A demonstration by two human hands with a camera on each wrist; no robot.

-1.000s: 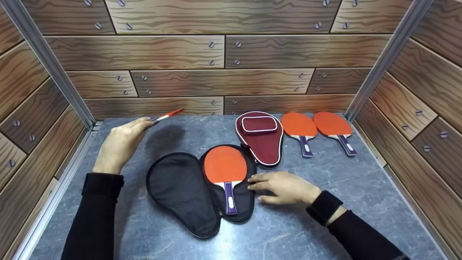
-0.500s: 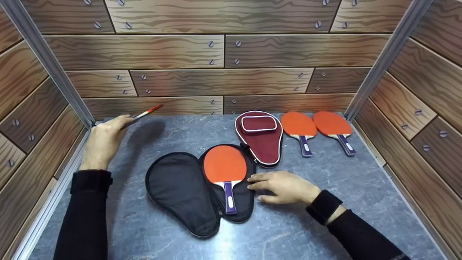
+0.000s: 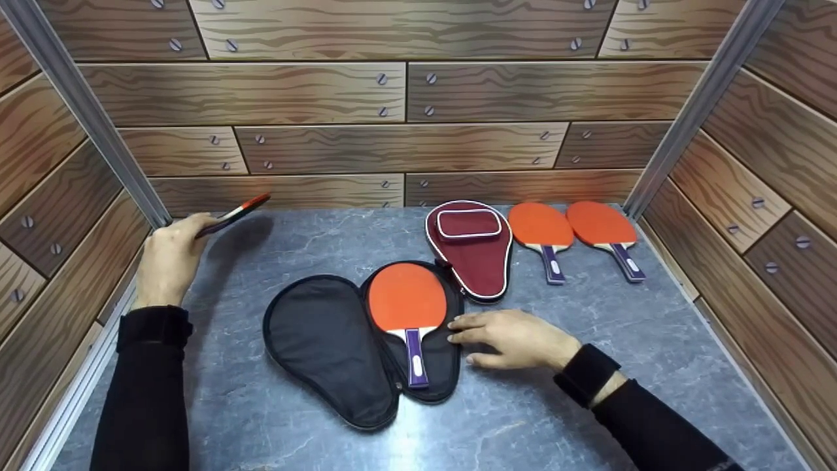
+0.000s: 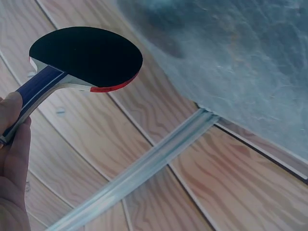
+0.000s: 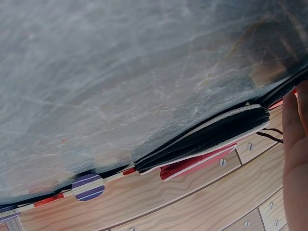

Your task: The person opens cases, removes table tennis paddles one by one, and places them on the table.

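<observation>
My left hand (image 3: 171, 258) pinches a table tennis bat (image 4: 86, 55) by its purple handle, raised at the back left. Its black rubber faces the left wrist camera; in the head view it shows nearly edge-on. An unzipped black bat case (image 3: 327, 350) lies spread flat at the middle. On its right half rests a second bat (image 3: 409, 297), orange side up, handle toward me. My right hand (image 3: 520, 340) lies with relaxed fingers, fingertips at the right edge of that case, gripping nothing.
A closed maroon case (image 3: 480, 258) with white piping lies behind the right hand. To its right are two orange bats, one beside it (image 3: 541, 226) and one farther right (image 3: 601, 226). Wood-patterned walls (image 3: 405, 98) with metal corner posts enclose the grey tabletop (image 3: 510, 418).
My left hand has moved left with the bat, whose black side now shows a little in the head view. The right hand and the things on the table have stayed put.
</observation>
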